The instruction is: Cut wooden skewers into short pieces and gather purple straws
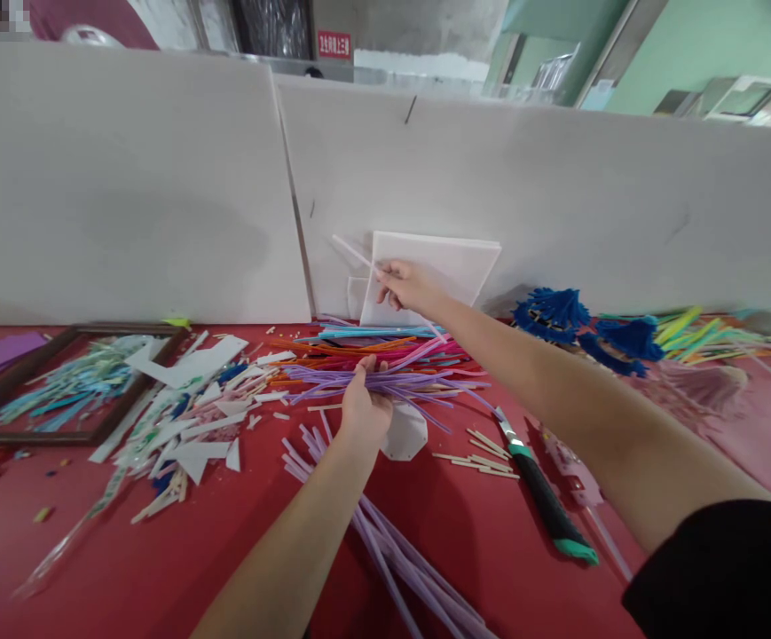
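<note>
In front of the white panels my right hand (404, 286) pinches one long pale lilac pipe cleaner (353, 252), which slants up to the left. Lower down, my left hand (366, 408) is closed around a bundle of purple pipe cleaners (418, 383), thumb uppermost; its other fingers are partly hidden. Orange, pink and blue pipe cleaners (351, 332) lie just behind that bundle. More lilac pipe cleaners (398, 541) stretch beneath my left forearm toward the near edge. A white card piece (405, 435) lies beside my left hand.
A green-and-black utility knife (545, 506) and short wooden sticks (484, 461) lie at right. White foam sheets (438, 253) lean on the panel. Blue fringed pieces (551, 312) stand farther right. White scraps (205, 399) and a brown frame (85, 437) occupy the left of the red table (478, 577).
</note>
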